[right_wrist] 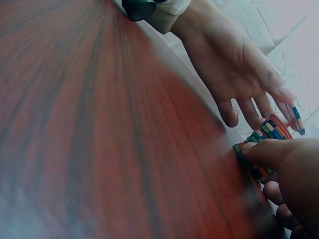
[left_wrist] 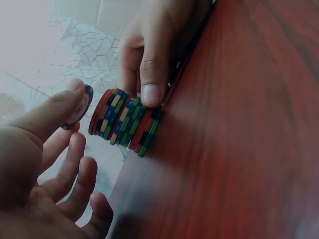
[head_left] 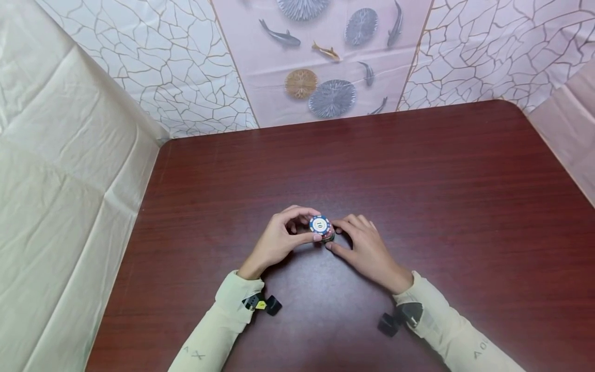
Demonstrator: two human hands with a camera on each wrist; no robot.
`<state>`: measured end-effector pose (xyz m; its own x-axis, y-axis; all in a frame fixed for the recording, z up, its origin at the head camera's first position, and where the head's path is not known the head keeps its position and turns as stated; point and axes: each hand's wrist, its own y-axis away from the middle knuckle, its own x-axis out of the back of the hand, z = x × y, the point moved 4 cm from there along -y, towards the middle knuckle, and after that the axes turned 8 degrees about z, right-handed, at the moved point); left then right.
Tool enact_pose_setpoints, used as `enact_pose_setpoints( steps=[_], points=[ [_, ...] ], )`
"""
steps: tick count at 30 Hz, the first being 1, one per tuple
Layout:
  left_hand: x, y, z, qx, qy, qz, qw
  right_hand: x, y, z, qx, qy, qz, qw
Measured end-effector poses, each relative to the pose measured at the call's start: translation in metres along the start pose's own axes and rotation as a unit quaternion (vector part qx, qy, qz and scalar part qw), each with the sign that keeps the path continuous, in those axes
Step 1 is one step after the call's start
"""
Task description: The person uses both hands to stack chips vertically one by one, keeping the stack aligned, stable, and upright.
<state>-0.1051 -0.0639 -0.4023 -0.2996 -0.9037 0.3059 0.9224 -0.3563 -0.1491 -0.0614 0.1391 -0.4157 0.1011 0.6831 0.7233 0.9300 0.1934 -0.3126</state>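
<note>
Between thumb and fingers, my left hand point(head_left: 278, 238) pinches a blue-and-white poker chip point(head_left: 319, 225) marked 10. That chip hovers just above a stack of poker chips point(left_wrist: 122, 119), apart from its top in the left wrist view. Red, green, blue and orange edges show along the stack, which has a red chip on top. My right hand point(head_left: 367, 248) grips the stack low down, its thumb on the near side and fingers on the far side. In the head view the held chip hides much of the stack.
The stack stands on a dark red wooden table point(head_left: 223, 175). Behind the far edge hangs a patterned cloth point(head_left: 334, 67), and a pale cloth point(head_left: 69, 181) drapes along the left side. Each sleeve carries a small black wrist camera point(head_left: 273, 306).
</note>
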Motion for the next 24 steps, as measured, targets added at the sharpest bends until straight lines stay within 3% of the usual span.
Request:
enact_pose_setpoints(
  steps=[14,24],
  points=[
    [-0.0059,0.0034,-0.0004,-0.010,-0.047,-0.001,0.9988,-0.0012,-0.0002,-0.0021,0.005,-0.003,0.008,1.0000],
    [-0.0093,0.0034,0.0007,-0.011,-0.056,-0.004,0.9983,0.0002,-0.0008,-0.0018,0.003,0.001,0.006,1.0000]
  ],
)
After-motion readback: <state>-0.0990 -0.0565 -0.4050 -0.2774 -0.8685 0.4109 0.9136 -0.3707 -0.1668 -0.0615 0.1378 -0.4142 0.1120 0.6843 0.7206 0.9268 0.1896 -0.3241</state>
